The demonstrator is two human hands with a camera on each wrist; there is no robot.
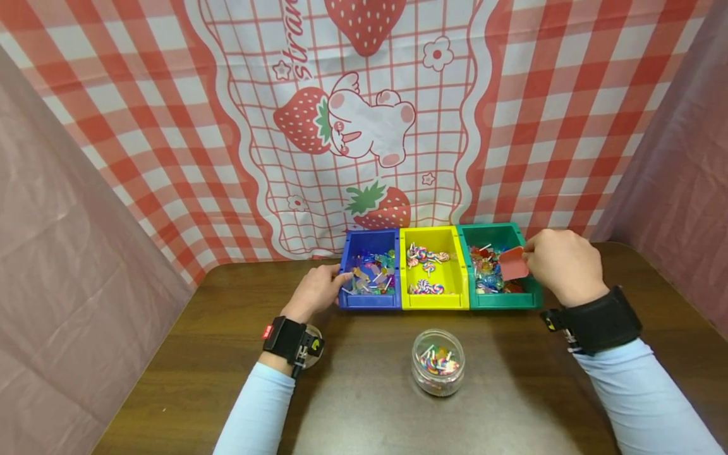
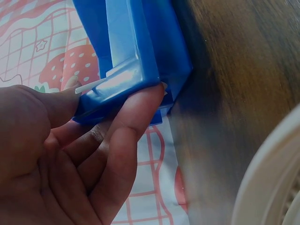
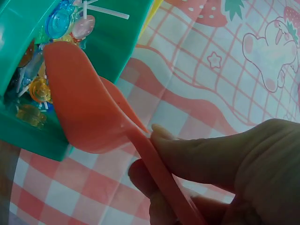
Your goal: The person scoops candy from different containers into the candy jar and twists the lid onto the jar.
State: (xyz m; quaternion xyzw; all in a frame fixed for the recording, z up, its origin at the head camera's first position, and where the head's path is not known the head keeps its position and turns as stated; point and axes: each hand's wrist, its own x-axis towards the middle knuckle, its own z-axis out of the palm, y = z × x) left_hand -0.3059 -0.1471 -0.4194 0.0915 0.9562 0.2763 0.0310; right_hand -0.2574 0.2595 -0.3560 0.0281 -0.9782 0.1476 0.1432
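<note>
My right hand (image 1: 565, 262) pinches the handle of a coral plastic scoop (image 3: 89, 108), whose bowl is over the green bin (image 1: 531, 297). Small clear and coloured candy-shaped pieces (image 3: 40, 89), some on white sticks, lie in that bin. At the other end of the row, my left hand (image 1: 313, 291) grips the side of the blue bin (image 2: 136, 51), with the thumb at the rim and fingers curled round the outside. Between them sits a yellow bin (image 1: 463, 284) with several swirl lollipop pieces (image 1: 428, 254). Mixed small pieces (image 1: 372, 273) fill the blue bin's bottom.
A clear glass jar (image 1: 438, 384), partly filled with swirl pieces, stands in front of the yellow bin. A round pale-rimmed object (image 2: 262, 164) lies beneath the left wrist. Behind the brown table (image 1: 364, 423) hangs a red checked strawberry cloth (image 1: 512, 126).
</note>
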